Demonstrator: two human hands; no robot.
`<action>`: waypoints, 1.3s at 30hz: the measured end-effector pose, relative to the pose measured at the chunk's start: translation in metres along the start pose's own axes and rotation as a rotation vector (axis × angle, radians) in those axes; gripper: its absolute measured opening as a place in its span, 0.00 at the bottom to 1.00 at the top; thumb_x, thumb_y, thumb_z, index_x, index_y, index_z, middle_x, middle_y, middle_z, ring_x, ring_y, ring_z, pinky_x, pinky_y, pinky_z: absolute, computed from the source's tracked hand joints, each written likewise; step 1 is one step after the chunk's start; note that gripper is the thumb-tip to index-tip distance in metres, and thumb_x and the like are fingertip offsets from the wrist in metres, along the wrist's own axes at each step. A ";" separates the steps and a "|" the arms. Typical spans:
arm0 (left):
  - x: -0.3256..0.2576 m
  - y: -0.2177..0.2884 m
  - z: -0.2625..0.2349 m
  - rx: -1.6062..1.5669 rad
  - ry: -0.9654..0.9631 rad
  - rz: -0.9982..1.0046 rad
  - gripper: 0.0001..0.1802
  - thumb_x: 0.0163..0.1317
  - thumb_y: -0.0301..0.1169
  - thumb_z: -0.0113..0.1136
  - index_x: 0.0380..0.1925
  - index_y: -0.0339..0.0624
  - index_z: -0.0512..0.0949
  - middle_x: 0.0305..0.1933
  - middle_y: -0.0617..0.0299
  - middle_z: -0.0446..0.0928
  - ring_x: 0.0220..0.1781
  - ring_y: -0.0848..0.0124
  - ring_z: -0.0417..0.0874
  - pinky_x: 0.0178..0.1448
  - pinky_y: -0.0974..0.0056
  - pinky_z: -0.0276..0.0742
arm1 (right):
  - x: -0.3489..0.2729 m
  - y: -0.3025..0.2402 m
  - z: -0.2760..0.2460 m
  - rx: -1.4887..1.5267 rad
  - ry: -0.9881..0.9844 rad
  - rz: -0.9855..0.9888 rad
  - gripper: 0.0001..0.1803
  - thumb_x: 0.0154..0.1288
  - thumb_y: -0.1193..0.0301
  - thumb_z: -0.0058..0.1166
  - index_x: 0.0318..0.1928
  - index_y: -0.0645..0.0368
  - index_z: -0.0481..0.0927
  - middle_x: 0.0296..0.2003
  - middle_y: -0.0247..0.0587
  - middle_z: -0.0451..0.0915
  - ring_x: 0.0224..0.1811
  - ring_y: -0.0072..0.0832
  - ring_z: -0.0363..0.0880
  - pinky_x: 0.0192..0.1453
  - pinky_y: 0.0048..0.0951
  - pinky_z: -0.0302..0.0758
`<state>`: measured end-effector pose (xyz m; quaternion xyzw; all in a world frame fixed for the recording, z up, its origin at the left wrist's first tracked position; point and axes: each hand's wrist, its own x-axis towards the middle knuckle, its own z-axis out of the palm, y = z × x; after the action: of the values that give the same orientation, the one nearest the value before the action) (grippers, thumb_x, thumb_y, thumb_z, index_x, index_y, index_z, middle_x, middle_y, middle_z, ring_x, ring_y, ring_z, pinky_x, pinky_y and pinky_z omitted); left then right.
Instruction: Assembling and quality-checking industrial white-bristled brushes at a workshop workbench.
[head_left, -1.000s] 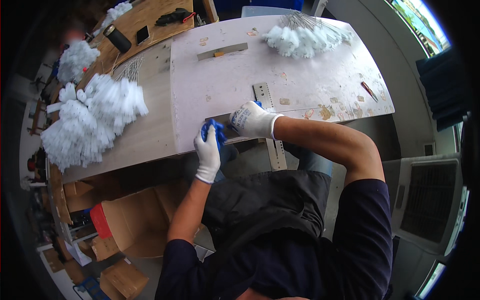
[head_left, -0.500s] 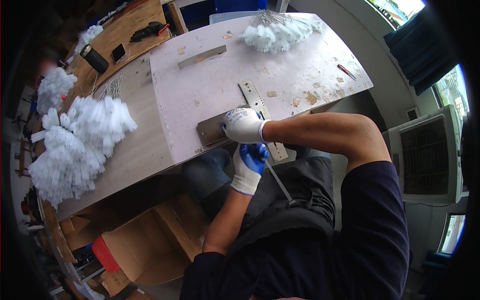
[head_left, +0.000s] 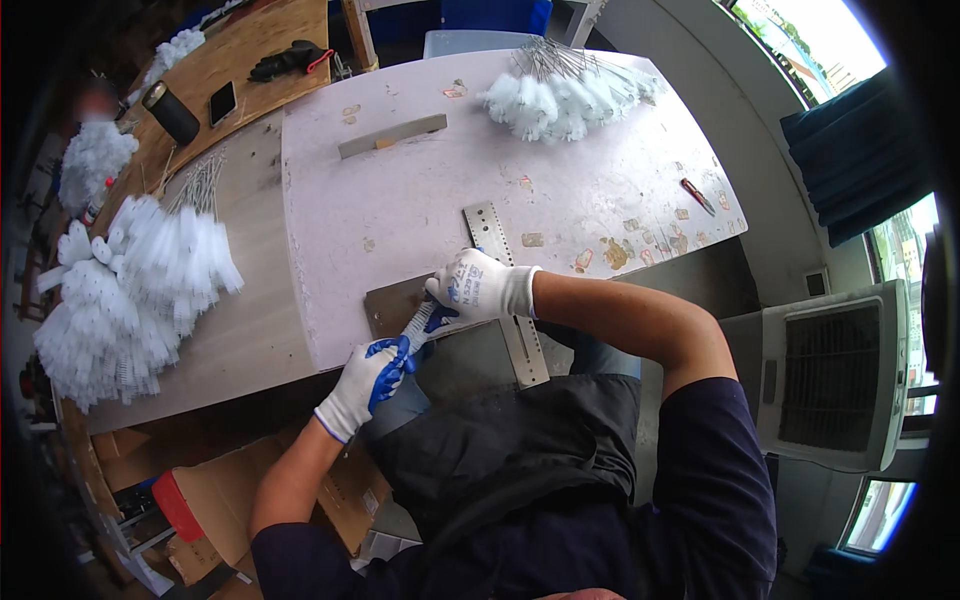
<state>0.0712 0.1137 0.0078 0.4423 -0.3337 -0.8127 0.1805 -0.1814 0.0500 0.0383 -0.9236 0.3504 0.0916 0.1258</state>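
Note:
My left hand (head_left: 372,384), in a white glove with a blue palm, is closed around the lower end of a white bristled brush (head_left: 420,322). My right hand (head_left: 474,284), gloved the same way, grips the brush's upper end over the table's near edge. Only the short ridged stretch between both hands shows; the rest is hidden in the fingers. Under and left of the right hand lies a dark metal plate (head_left: 388,312). Just beyond that hand runs a perforated metal bar (head_left: 490,232), jutting past the edge above my lap.
White brushes with wire stems lie bunched at left (head_left: 120,310) and at the far edge (head_left: 565,100). On the table are a grey metal strip (head_left: 400,134) and a red-handled tool (head_left: 697,196). A cardboard box (head_left: 230,490) stands below left.
My left hand has moved left and down, away from below the right hand. The thin strip that hung from it toward my lap no longer shows; a bristled length now spans both hands.

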 end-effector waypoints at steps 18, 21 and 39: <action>-0.003 -0.019 0.078 -0.181 0.986 0.627 0.18 0.72 0.31 0.46 0.55 0.34 0.76 0.49 0.52 0.80 0.45 0.64 0.83 0.47 0.62 0.81 | -0.013 -0.022 0.021 0.168 0.236 0.221 0.18 0.65 0.56 0.54 0.38 0.60 0.79 0.29 0.46 0.84 0.32 0.39 0.86 0.38 0.38 0.79; 0.023 -0.002 0.041 -0.531 0.952 0.726 0.16 0.70 0.31 0.48 0.51 0.34 0.78 0.46 0.52 0.80 0.46 0.60 0.83 0.49 0.57 0.81 | -0.002 -0.039 0.020 0.195 0.250 0.240 0.19 0.66 0.55 0.52 0.38 0.60 0.78 0.31 0.49 0.84 0.34 0.41 0.86 0.38 0.40 0.79; 0.159 0.110 0.074 -0.046 0.560 0.349 0.11 0.63 0.26 0.51 0.33 0.41 0.84 0.17 0.72 0.65 0.15 0.79 0.64 0.19 0.69 0.59 | -0.008 -0.016 0.037 0.097 0.406 0.166 0.15 0.59 0.58 0.59 0.36 0.57 0.76 0.27 0.43 0.81 0.29 0.38 0.84 0.34 0.37 0.78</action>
<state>-0.0779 -0.0296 0.0182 0.5804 -0.3233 -0.6239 0.4116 -0.1797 0.0775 0.0082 -0.8838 0.4476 -0.1032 0.0888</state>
